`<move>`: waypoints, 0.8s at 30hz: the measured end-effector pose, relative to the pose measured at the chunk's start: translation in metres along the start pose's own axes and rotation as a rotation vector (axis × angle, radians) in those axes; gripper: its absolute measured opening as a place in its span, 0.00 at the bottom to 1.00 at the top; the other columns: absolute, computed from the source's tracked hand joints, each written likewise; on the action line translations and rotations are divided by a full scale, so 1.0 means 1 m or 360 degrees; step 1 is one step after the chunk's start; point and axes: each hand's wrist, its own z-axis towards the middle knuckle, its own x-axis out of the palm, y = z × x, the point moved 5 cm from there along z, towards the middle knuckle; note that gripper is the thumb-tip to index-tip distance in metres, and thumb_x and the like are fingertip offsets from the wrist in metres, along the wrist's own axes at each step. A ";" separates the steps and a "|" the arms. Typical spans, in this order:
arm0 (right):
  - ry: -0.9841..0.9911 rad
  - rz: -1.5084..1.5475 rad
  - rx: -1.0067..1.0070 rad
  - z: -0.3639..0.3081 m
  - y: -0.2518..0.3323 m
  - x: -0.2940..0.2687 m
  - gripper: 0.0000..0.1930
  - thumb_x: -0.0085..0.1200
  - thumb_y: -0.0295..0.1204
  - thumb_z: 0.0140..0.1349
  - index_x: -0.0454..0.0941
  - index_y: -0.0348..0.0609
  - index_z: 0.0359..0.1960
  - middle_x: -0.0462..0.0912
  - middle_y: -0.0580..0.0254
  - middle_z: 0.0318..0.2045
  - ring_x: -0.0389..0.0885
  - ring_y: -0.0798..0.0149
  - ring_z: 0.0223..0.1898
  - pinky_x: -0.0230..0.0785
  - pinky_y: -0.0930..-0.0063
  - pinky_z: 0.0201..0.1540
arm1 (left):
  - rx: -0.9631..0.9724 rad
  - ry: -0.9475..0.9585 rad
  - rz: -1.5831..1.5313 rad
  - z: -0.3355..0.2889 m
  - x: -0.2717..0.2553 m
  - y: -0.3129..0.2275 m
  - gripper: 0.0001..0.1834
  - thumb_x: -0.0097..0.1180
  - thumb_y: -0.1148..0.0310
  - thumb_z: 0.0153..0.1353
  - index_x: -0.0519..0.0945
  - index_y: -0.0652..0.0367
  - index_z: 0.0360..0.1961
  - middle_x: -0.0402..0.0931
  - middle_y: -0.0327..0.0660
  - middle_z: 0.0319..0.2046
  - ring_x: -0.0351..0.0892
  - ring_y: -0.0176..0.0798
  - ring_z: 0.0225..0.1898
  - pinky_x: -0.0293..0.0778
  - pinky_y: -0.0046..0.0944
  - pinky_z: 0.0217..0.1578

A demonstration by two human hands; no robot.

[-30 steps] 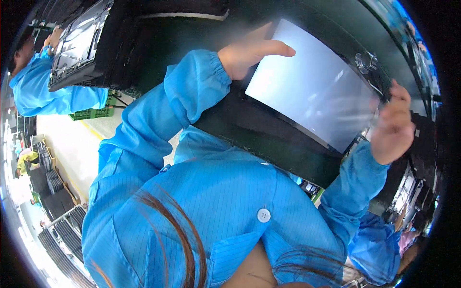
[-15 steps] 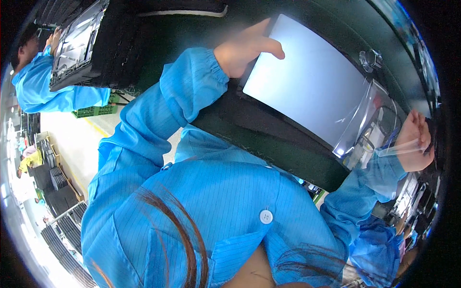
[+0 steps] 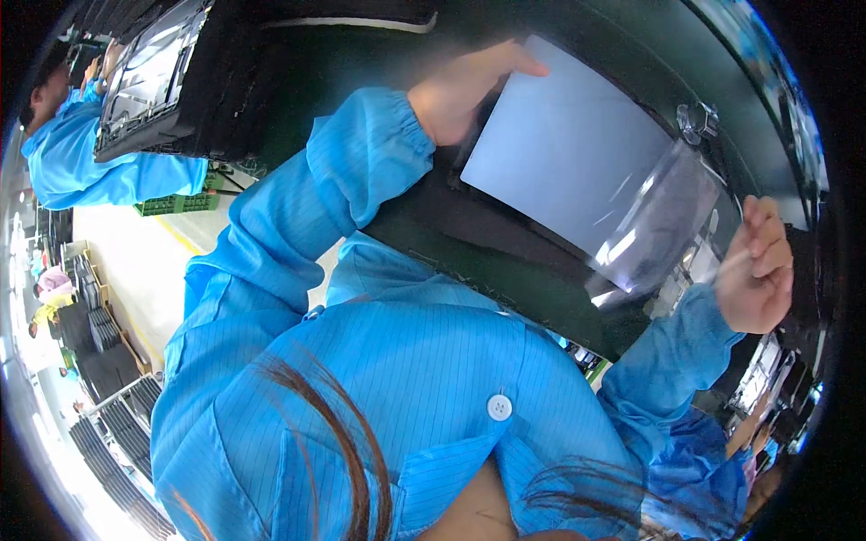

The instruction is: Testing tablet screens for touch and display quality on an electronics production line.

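Note:
A flat, pale grey-white panel (image 3: 564, 144) lies slanted over a dark surface in front of me. My left hand (image 3: 465, 90) grips its upper left corner, thumb on top of the face and the other fingers hidden behind the edge. Over the panel's right end, a clear plastic film (image 3: 663, 216) is lifted and curled, with bright reflections along its fold. My right hand (image 3: 762, 266) is off the panel's right side, fingers curled closed on the film's free end, which is hard to see there.
A shiny metal knob (image 3: 697, 122) sits beyond the panel's far right edge. At upper left stands a black stack of framed parts (image 3: 149, 81), where a co-worker in blue (image 3: 68, 149) works. Green crates (image 3: 180, 205) and dark racks (image 3: 113, 433) stand on the left.
My right hand has moved a little left and toward me. The film's fold has shifted left across the panel, and my left thumb has slid toward the far corner.

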 end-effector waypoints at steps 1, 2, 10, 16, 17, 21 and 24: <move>0.0005 0.0003 -0.0002 0.002 0.001 0.012 0.15 0.37 0.41 0.54 0.65 0.46 0.17 0.66 0.63 0.21 0.61 0.56 0.38 0.51 0.60 0.45 | -0.0038 -0.0006 -0.0039 0.002 -0.002 0.002 0.29 0.50 0.52 0.53 0.69 0.63 0.49 0.72 0.49 0.43 0.74 0.41 0.39 0.70 0.43 0.44; 0.0193 -0.0306 -0.0086 0.002 0.004 0.031 0.15 0.39 0.41 0.55 0.67 0.45 0.17 0.69 0.62 0.22 0.63 0.55 0.36 0.54 0.62 0.43 | -0.0035 -0.0007 -0.0041 0.002 -0.002 0.001 0.29 0.50 0.52 0.53 0.69 0.63 0.49 0.72 0.49 0.43 0.74 0.41 0.39 0.70 0.43 0.44; 0.0798 -0.0826 -0.0062 -0.007 0.004 0.124 0.07 0.55 0.30 0.43 0.73 0.40 0.18 0.75 0.59 0.21 0.70 0.57 0.25 0.62 0.68 0.28 | 0.0017 -0.0056 -0.0270 0.003 -0.004 -0.001 0.27 0.42 0.43 0.59 0.75 0.58 0.42 0.73 0.43 0.43 0.70 0.38 0.43 0.65 0.39 0.47; 0.1130 -0.0524 -0.0019 -0.027 0.003 0.160 0.09 0.59 0.23 0.35 0.74 0.39 0.21 0.76 0.59 0.23 0.74 0.57 0.21 0.67 0.70 0.21 | -0.0123 -0.0164 -0.0116 0.013 -0.012 0.008 0.36 0.33 0.37 0.59 0.69 0.59 0.51 0.74 0.44 0.42 0.74 0.38 0.41 0.71 0.43 0.45; 0.1125 -0.0526 -0.0018 -0.029 0.004 0.161 0.09 0.59 0.23 0.35 0.74 0.39 0.21 0.76 0.59 0.23 0.74 0.57 0.21 0.67 0.70 0.21 | -0.0125 -0.0160 -0.0113 0.012 -0.011 0.007 0.36 0.33 0.37 0.59 0.69 0.59 0.51 0.74 0.44 0.42 0.74 0.38 0.41 0.71 0.43 0.45; 0.1162 -0.0582 0.0009 -0.032 0.003 0.161 0.10 0.59 0.23 0.35 0.75 0.39 0.24 0.77 0.58 0.25 0.75 0.58 0.23 0.68 0.70 0.22 | -0.0131 -0.0063 -0.0242 0.008 -0.008 0.007 0.35 0.35 0.39 0.60 0.70 0.60 0.49 0.72 0.47 0.46 0.71 0.40 0.45 0.67 0.42 0.47; 0.1137 -0.0744 0.0000 -0.025 0.008 0.160 0.12 0.58 0.22 0.36 0.77 0.40 0.28 0.79 0.57 0.31 0.77 0.56 0.29 0.70 0.69 0.28 | -0.0108 -0.0053 -0.0253 0.013 -0.012 0.011 0.35 0.37 0.39 0.59 0.70 0.61 0.49 0.69 0.50 0.50 0.68 0.42 0.50 0.63 0.42 0.51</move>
